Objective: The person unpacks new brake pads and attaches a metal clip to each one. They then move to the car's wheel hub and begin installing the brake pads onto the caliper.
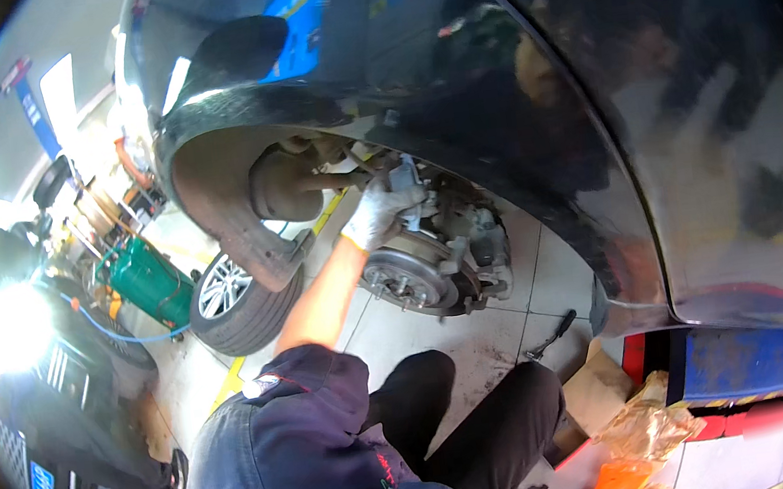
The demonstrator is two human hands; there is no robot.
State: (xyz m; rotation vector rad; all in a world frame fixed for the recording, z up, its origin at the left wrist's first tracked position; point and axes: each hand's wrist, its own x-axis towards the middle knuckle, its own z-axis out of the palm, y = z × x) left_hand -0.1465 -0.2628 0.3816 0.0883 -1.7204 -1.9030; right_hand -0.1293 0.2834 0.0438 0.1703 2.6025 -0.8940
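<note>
One gloved hand [377,217], one brake disc [405,278], one tank [147,282], seemingly one ratchet [562,326]

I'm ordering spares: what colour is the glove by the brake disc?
The glove is whitish; head view shows it best.

Car repair workshop | dark car [407,45] | bare brake disc [401,279] | loose wheel [250,317] | green tank [147,284]

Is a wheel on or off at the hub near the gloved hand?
Off: the brake disc is bare, and a wheel with its tyre rests on the floor, apart from it.
</note>
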